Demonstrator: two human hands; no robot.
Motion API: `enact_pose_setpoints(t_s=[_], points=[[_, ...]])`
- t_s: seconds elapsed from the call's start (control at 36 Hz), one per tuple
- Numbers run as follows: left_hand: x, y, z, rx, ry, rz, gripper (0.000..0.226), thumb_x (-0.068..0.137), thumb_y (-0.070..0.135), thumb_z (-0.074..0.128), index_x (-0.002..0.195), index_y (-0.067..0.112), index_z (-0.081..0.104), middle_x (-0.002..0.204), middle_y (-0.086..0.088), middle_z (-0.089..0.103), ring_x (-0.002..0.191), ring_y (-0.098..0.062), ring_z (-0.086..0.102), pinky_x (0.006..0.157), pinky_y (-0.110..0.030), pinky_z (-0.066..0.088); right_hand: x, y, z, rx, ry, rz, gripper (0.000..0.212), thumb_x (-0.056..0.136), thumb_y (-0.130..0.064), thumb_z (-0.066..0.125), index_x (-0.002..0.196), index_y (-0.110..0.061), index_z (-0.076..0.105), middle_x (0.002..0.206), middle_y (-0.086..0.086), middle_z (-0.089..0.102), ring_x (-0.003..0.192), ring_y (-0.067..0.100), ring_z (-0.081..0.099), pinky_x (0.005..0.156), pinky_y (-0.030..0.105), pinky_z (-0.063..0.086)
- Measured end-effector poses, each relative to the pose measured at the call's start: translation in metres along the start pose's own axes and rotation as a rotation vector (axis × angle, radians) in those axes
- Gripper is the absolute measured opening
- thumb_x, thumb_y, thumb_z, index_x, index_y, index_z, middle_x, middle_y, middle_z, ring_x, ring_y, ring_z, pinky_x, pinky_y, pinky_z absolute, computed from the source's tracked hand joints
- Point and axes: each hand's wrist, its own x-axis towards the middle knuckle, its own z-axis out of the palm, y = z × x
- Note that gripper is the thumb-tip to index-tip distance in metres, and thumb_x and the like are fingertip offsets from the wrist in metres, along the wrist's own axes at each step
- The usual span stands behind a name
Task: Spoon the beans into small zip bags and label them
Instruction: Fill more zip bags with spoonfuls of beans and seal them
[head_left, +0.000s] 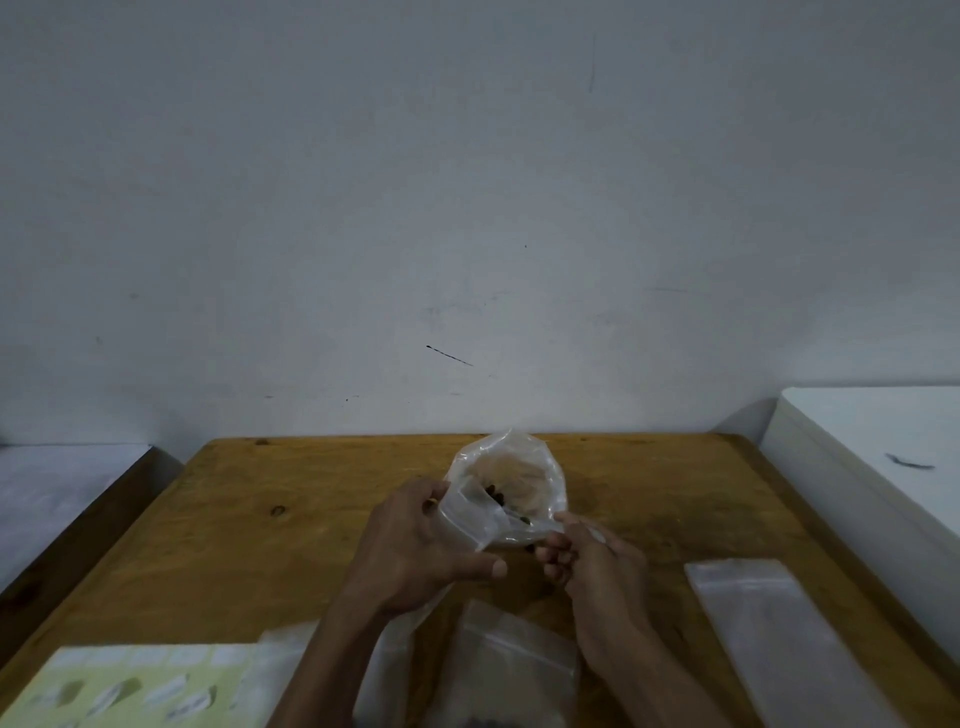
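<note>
A clear plastic bag (511, 475) with a few dark beans (497, 496) inside is held open above the middle of the wooden table (311, 499). My left hand (415, 545) grips the bag's left edge, and my right hand (592, 561) pinches its right rim. A small zip bag (511, 670) lies flat below my hands with dark beans at its bottom edge. A yellow-green label sheet (140, 686) with white stickers lies at the front left. No spoon is visible.
A long stack of clear empty bags (769, 623) lies on the table's right side. More clear plastic (280, 660) lies beside the label sheet. A white surface (872, 447) adjoins the table on the right, and a pale one (57, 493) stands at the left.
</note>
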Motion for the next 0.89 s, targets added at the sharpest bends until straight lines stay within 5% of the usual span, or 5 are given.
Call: enact_pose_setpoints(t_s=[0.25,0.58,0.75,0.89], points=[[0.001,-0.008,-0.007,0.068,-0.041,-0.06,0.12,0.026,0.066,0.088,0.131,0.022,0.053,0.117,0.009,0.061,0.102,-0.01,0.06,0.08,-0.031,0.059,-0.003,-0.018,-0.007,0.046,-0.019,-0.1,0.012,0.097,-0.006,0.058,0.097,-0.004,0.07,0.066,0.012,0.067,0.057,0.02,0.062,0.051,0.031,0.048],[-0.002,-0.011,-0.004,-0.005,-0.016,-0.061,0.112,0.04,0.053,0.094,0.137,0.019,0.051,0.128,0.005,0.058,0.112,-0.011,0.053,0.08,-0.023,0.049,-0.032,-0.059,-0.009,-0.06,-0.185,-0.281,0.015,0.099,-0.013,0.058,0.097,-0.006,0.071,0.066,0.007,0.067,0.057,0.017,0.063,0.053,0.03,0.049],[-0.002,-0.009,-0.002,-0.041,-0.008,-0.04,0.101,0.049,0.047,0.093,0.137,0.02,0.05,0.13,0.005,0.057,0.107,-0.007,0.049,0.071,-0.014,0.042,-0.053,-0.059,-0.011,-0.497,-0.353,-0.652,0.02,0.099,-0.026,0.057,0.088,-0.02,0.072,0.066,0.003,0.069,0.06,0.013,0.065,0.059,0.027,0.054],[-0.002,-0.013,-0.005,-0.073,-0.02,-0.057,0.118,0.034,0.062,0.089,0.137,0.019,0.05,0.13,0.004,0.058,0.112,-0.01,0.052,0.076,-0.019,0.046,-0.033,-0.051,-0.015,-0.542,-0.167,-0.883,0.017,0.099,-0.026,0.056,0.099,-0.023,0.073,0.065,-0.009,0.066,0.062,0.007,0.065,0.053,0.02,0.051]])
